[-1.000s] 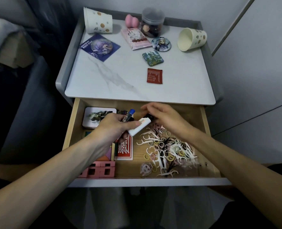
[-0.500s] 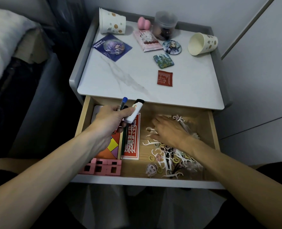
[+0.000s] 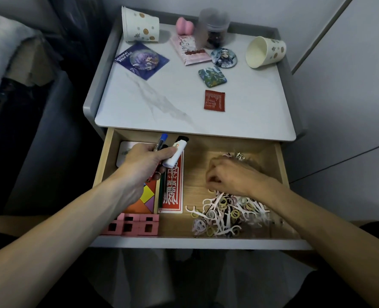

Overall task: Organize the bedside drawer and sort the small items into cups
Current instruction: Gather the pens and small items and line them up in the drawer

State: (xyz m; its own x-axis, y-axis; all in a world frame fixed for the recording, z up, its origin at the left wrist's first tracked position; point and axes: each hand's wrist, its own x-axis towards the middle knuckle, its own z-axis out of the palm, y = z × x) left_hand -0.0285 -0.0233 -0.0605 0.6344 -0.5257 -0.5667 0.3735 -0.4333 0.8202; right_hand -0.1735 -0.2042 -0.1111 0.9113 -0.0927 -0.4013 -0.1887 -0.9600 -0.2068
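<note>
The wooden drawer (image 3: 280, 161) is pulled open below the nightstand top. My left hand (image 3: 144, 162) grips a blue-capped pen (image 3: 160, 141) and a white tube with a black cap (image 3: 177, 151) above the drawer's left side. My right hand (image 3: 230, 175) lies with curled fingers on the pile of white floss picks and small hair rings (image 3: 226, 213) on the drawer's right side; whether it holds any is hidden. One paper cup (image 3: 140, 25) stands upside down at the top's back left. Another cup (image 3: 265, 52) lies on its side at the back right.
On the marble top (image 3: 162, 112) lie a blue badge card (image 3: 142, 60), a pink packet (image 3: 190, 51), a round badge (image 3: 224, 57), a square badge (image 3: 212, 76), a red sachet (image 3: 214, 100), a pink sponge (image 3: 184, 25) and a lidded jar (image 3: 214, 27). The drawer also holds pink blocks (image 3: 132, 225), a tangram and a red card (image 3: 173, 190).
My right hand let go of the white tube and dropped onto the floss pick pile. My left hand raised the tube and pen upright. The view shifted closer.
</note>
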